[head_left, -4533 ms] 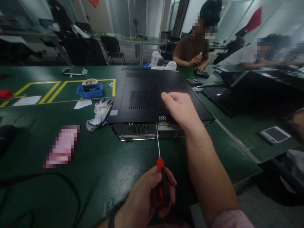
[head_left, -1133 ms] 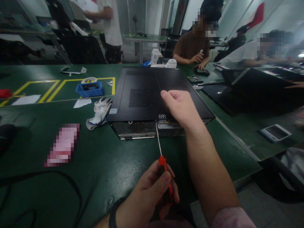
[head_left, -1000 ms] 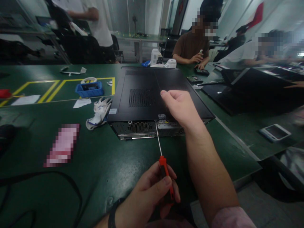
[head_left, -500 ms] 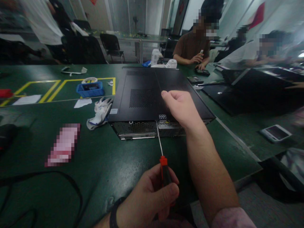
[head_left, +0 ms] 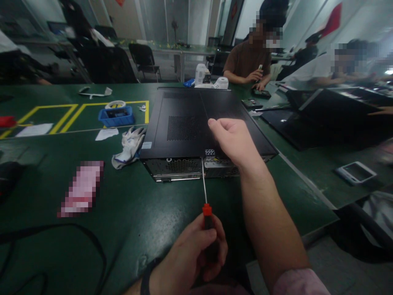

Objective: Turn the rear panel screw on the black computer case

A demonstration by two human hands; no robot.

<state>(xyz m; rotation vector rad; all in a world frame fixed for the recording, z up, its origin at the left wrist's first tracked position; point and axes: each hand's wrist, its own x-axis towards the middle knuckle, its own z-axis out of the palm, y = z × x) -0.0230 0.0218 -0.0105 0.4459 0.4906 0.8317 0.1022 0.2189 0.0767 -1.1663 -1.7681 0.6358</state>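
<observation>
A black desktop computer case [head_left: 184, 102] lies flat on the green table, its ported metal end facing me. My left hand [head_left: 199, 246], with a dark band at the wrist, is closed round the handle of a red-and-black screwdriver [head_left: 205, 184]. The screwdriver's shaft points away from me and its tip meets the upper edge of the case's near end; the exact contact point is too small to see. On the case's top, toward the right, rests my right hand [head_left: 231, 137], curled into a fist. Whatever its fingers may hold is hidden.
Left of the case lie grey-white work gloves [head_left: 129, 145], a blue bin [head_left: 116, 116] with a tape roll, and a blurred pink item [head_left: 82, 188]. A phone [head_left: 356, 173] and black panels [head_left: 297, 127] lie right. A co-worker [head_left: 250, 61] handles small parts across the table.
My left hand's fingers have shifted round the screwdriver handle, and the handle has swung slightly left and down. My right hand stays on the case.
</observation>
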